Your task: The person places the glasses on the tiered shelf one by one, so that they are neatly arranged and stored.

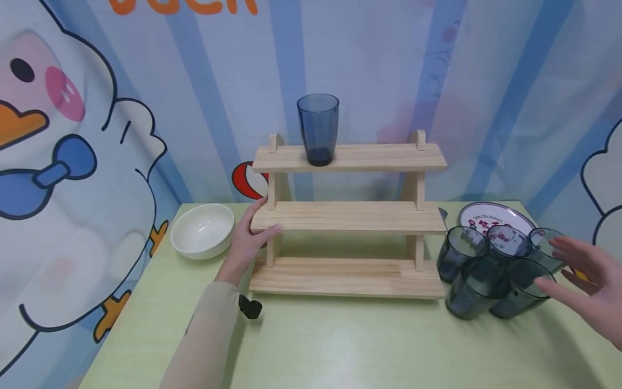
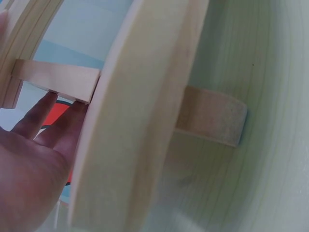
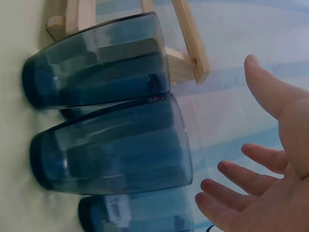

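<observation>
A three-tier wooden display shelf [image 1: 350,217] stands on the table. My left hand [image 1: 244,243] grips the left end of its middle tier, thumb along the front edge and fingers behind. In the left wrist view, fingertips [image 2: 72,116] touch the wooden side support. One blue-tinted drinking glass [image 1: 319,127] is upright on the top tier, left of centre. Right of the shelf, several matching glasses [image 1: 473,297] stand upright in a tight cluster. My right hand [image 1: 590,283] is held at the right side of this cluster, fingers spread and thumb apart, holding nothing.
A white bowl [image 1: 201,233] sits on the table left of the shelf. Behind the glasses lies a patterned plate [image 1: 486,210], partly hidden by them. A printed cloth backdrop [image 1: 233,81] rises behind the pale green table [image 1: 350,346].
</observation>
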A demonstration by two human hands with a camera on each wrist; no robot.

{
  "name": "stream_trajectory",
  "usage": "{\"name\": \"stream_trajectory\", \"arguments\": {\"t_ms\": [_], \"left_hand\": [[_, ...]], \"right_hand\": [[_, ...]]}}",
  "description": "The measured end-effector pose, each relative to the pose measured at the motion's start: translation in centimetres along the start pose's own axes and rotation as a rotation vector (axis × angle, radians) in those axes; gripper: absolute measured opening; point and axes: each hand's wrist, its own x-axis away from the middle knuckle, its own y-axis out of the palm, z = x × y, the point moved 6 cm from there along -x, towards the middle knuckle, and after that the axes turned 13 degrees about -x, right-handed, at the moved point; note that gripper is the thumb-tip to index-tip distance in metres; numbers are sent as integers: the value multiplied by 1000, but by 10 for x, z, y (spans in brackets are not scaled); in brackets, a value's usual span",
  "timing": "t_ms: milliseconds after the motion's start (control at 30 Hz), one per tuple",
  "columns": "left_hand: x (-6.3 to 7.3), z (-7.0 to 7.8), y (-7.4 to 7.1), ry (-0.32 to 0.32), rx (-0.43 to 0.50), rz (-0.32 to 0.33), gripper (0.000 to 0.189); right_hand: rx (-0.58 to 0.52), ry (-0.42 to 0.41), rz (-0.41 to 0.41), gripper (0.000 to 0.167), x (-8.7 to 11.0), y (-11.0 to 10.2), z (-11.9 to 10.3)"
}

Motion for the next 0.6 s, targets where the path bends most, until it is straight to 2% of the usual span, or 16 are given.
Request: {"name": "stream_trajectory", "arguments": {"t_ms": [233,433,600], "left_hand": [[1,3,-1,0,-16,13,75],[3,6,-1,19,-26,12,75],[3,5,1,11,-27,14,75]], "right_hand": [[-39,80,-10,87,14,8,16],[-52,166,-19,97,15,18,33],[-59,196,-5,98,17,23,43]]}}
